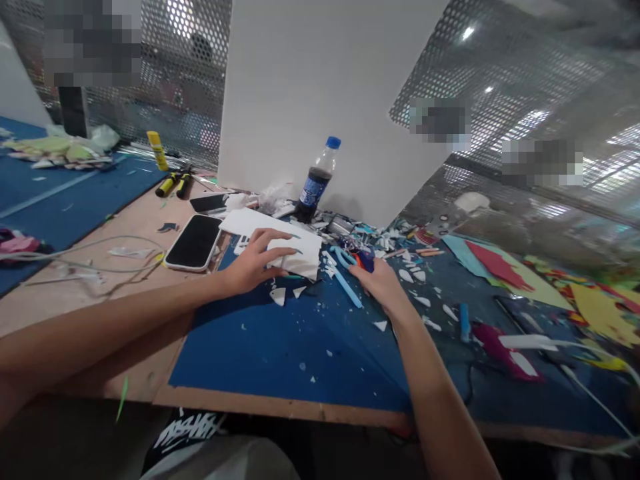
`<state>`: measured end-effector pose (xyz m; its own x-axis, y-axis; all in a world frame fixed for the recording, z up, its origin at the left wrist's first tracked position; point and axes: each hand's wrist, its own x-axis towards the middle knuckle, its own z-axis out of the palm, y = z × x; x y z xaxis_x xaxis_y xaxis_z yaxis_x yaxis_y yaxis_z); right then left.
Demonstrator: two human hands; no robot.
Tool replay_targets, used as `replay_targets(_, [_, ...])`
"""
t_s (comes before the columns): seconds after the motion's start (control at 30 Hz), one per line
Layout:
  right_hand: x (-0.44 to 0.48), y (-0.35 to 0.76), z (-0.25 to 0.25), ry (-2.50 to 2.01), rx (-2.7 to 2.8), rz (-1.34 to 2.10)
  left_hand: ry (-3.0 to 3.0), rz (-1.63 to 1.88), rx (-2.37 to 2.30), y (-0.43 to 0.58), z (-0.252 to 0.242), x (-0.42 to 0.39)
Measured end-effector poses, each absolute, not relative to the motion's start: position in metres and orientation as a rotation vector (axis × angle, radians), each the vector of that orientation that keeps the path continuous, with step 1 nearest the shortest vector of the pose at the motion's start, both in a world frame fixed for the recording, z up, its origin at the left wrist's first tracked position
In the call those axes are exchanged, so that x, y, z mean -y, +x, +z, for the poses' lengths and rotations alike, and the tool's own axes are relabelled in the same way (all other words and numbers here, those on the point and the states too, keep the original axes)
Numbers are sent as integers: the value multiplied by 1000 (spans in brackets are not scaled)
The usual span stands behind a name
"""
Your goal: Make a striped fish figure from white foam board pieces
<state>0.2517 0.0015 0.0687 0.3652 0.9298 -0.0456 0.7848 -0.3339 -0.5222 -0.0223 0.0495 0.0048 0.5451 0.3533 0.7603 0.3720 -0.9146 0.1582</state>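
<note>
My left hand (257,259) lies over a white sheet of board (305,245), its fingers stretched out and apart. A thin teal edge shows under the sheet near the thumb. My right hand (379,283) reaches down to the right of the sheet, with fingers curled and mostly hidden. Its thumb is next to a light blue loop-shaped handle (343,256) and an orange and purple item (365,260); whether it grips either is unclear. Between the hands lies a light blue stick-like tool (347,288). Small white scraps (278,296) are scattered around.
Behind the sheet stands a cola bottle (314,187) with a blue cap, amid a heap of scraps (355,230). A white-cased phone (195,243) lies at left, near yellow-black pliers handles (175,185) and a glue stick (157,150). Coloured sheets (500,263) and cables are at right.
</note>
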Motion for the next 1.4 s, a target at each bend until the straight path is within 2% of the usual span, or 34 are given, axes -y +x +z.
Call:
replay_targets(0.13, [2, 233, 64, -2179, 1595, 456, -2717, -1150, 548, -23, 16, -48])
replay_targets(0.43, [5, 226, 60, -2219, 1743, 474, -2636, -960, 573, -19, 23, -42])
replay_targets(0.9, [7, 224, 59, -2201, 1767, 523, -2680, -857, 531, -19, 21, -41])
replay_targets(1.1, [4, 227, 55, -2197, 1659, 496, -2696, -864, 472, -18, 24, -39])
replay_targets(1.4, [-2, 264, 58, -2228, 1161, 297, -2697, -853, 448, -19, 22, -40])
